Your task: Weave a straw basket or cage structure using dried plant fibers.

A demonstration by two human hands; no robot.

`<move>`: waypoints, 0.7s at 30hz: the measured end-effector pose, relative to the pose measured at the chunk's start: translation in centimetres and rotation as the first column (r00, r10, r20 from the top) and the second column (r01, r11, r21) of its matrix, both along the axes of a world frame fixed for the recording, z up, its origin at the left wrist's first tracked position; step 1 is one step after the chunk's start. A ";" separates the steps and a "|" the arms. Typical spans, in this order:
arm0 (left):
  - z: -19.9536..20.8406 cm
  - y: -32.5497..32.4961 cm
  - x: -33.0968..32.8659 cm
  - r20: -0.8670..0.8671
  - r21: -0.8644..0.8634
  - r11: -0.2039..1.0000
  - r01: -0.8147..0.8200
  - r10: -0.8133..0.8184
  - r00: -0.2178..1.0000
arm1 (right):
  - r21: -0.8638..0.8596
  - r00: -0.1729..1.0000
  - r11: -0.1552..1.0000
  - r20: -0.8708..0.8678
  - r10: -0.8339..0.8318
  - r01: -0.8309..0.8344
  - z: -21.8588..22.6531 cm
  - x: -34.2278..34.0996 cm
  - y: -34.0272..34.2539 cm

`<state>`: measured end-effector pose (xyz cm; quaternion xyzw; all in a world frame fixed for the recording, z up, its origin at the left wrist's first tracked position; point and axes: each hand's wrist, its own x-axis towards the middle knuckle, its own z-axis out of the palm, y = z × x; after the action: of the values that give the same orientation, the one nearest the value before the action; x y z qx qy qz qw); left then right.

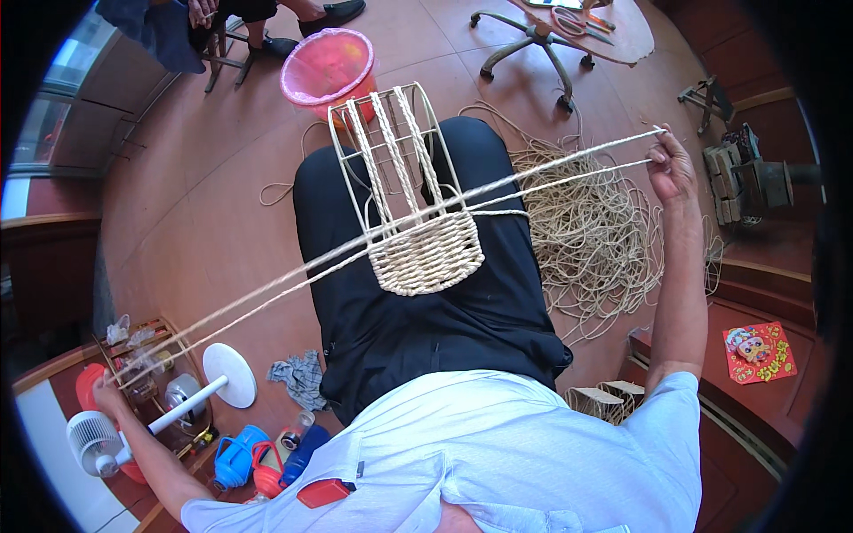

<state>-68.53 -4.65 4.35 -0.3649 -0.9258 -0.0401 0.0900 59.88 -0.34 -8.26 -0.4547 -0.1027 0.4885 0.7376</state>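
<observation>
Pale cord (569,162) (stretched taut), in right fingers (666,141), basket (426,258) well apart

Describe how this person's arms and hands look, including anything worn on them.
Pale blue short sleeves end above the elbows, leaving both forearms uncovered. The left hand and right hand are ungloved; no watch or bracelet shows. Rings are too small to tell.

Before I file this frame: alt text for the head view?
Two strands of pale cord stretch taut between the left fingers and right fingers of a seated person, crossing a partly woven, basket-like frame resting on dark trousers. A tangled heap of cord lies on the floor to the right, and a pink bucket stands beyond the frame.
</observation>
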 end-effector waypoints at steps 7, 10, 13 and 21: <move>-5.7 9.6 42.5 0.431 0.044 0.616 0.787 -0.722 0.541 | -0.448 0.729 0.878 0.657 0.194 0.169 -2.9 1.2 0.1; -3.1 6.3 58.9 0.606 0.362 0.445 0.819 -0.780 0.156 | -0.272 0.016 0.911 0.960 0.281 0.311 0.4 -6.6 -0.4; -3.7 4.5 64.7 0.716 0.471 0.460 0.753 -0.698 -0.022 | -0.205 0.147 0.975 0.965 0.217 -0.088 6.5 -18.7 -2.0; -6.3 5.4 64.1 0.601 0.418 0.333 0.845 -0.799 0.017 | -0.199 0.101 0.843 0.953 0.285 -0.500 6.0 -30.3 -3.9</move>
<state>-4.39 0.77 -1.96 -0.7807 -0.4863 -0.1990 -0.3383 29.57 -4.28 -2.22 -0.5439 -0.6933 0.2676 0.3898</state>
